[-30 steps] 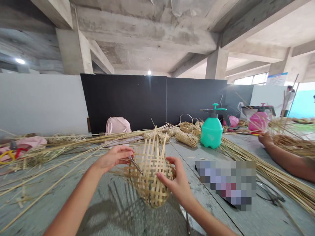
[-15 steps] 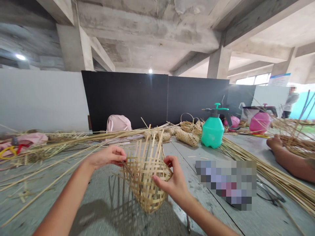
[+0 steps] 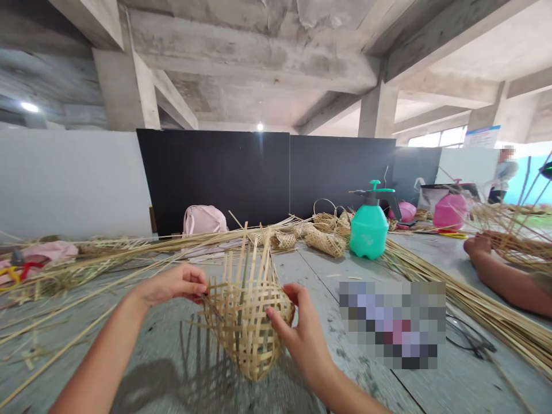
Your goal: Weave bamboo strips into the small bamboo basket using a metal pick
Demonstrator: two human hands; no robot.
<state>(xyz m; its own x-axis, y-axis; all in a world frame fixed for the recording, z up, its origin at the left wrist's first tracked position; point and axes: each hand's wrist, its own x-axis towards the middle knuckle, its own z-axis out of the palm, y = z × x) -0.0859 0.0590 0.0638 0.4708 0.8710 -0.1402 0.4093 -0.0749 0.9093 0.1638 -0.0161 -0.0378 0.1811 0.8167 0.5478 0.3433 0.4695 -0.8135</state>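
Note:
A half-woven bamboo basket (image 3: 245, 322) stands tilted on the grey table (image 3: 129, 368), its loose upright strips pointing up. My left hand (image 3: 172, 284) is pinched closed at the basket's left rim. It holds a thin metal tool whose tip goes into the weave and barely shows. My right hand (image 3: 302, 333) is wrapped round the basket's right side, thumb on the weave.
Long bamboo strips (image 3: 483, 310) lie in bundles across the table. Behind stand a green spray bottle (image 3: 368, 233), a pink spray bottle (image 3: 451, 211), small finished baskets (image 3: 328, 242) and a pink backpack (image 3: 204, 220). A co-worker's arm (image 3: 495, 273) rests at the right.
The basket has shifted left and turned, so its weave faces differently. My left hand has pushed the tool further into the weave. The co-worker's hand has moved a little.

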